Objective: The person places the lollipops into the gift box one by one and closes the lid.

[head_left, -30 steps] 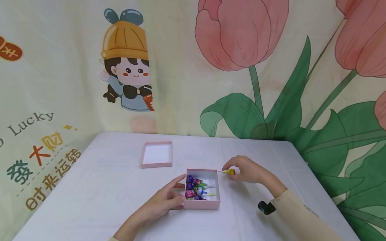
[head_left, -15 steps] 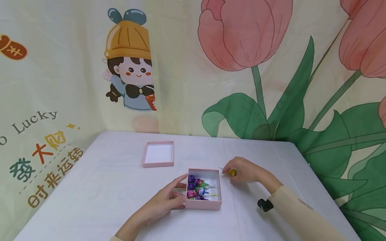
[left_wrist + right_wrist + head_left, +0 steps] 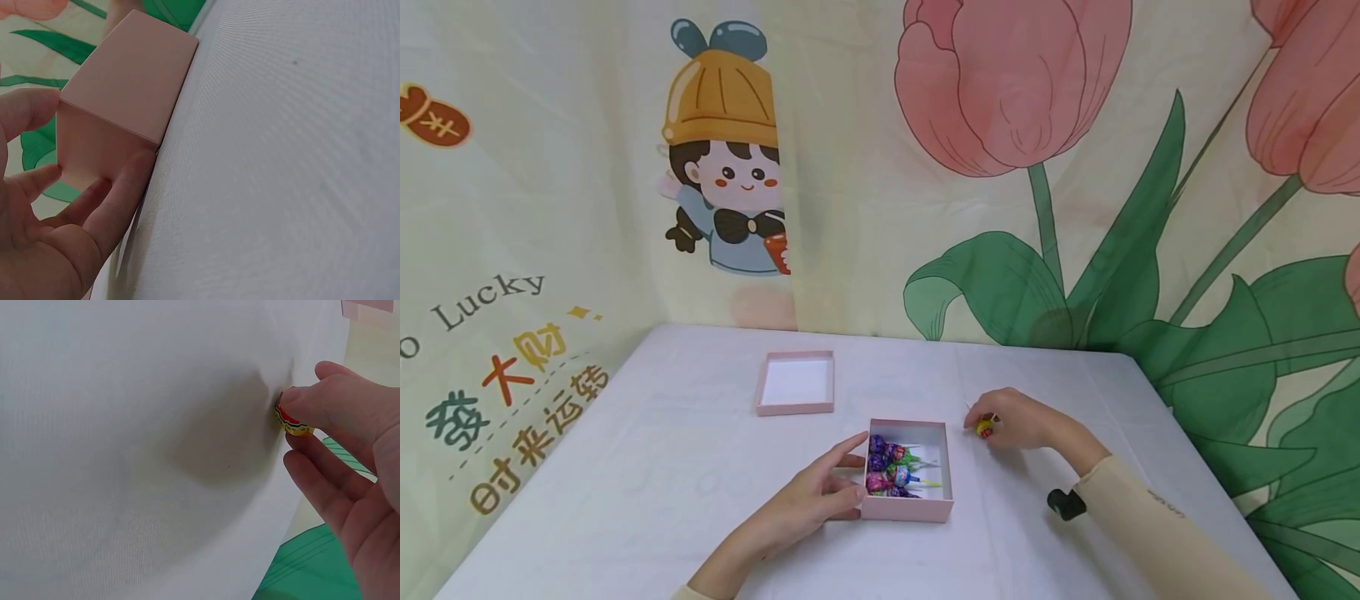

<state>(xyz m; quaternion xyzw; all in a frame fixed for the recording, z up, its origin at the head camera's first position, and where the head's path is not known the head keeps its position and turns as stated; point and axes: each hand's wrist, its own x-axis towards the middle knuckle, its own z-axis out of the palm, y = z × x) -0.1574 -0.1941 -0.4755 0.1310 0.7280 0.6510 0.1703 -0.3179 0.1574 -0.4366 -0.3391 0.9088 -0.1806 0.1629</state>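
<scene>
A pink open box [image 3: 907,510] stands on the white table, with several wrapped lollipops [image 3: 895,477] lying in it, heads to the left and sticks to the right. My left hand [image 3: 816,492] rests its spread fingertips against the box's left wall; in the left wrist view, the left fingers [image 3: 119,200] touch the pink side face. To the right of the box, my right hand [image 3: 1015,421] pinches a yellow-and-red wrapped lollipop [image 3: 297,419] between thumb and fingers, close over the tabletop. Its thin stick points up and away in the head view.
The box's pink lid [image 3: 795,411] lies inside-up on the table [image 3: 625,483], behind and left of the box. A black wrist device [image 3: 1066,504] sits by the right sleeve. A printed curtain [image 3: 842,167] hangs behind the table.
My right hand has moved a little to the right, away from the box, with the lollipop, whose stick has turned to point more upward. The left hand stays against the box.
</scene>
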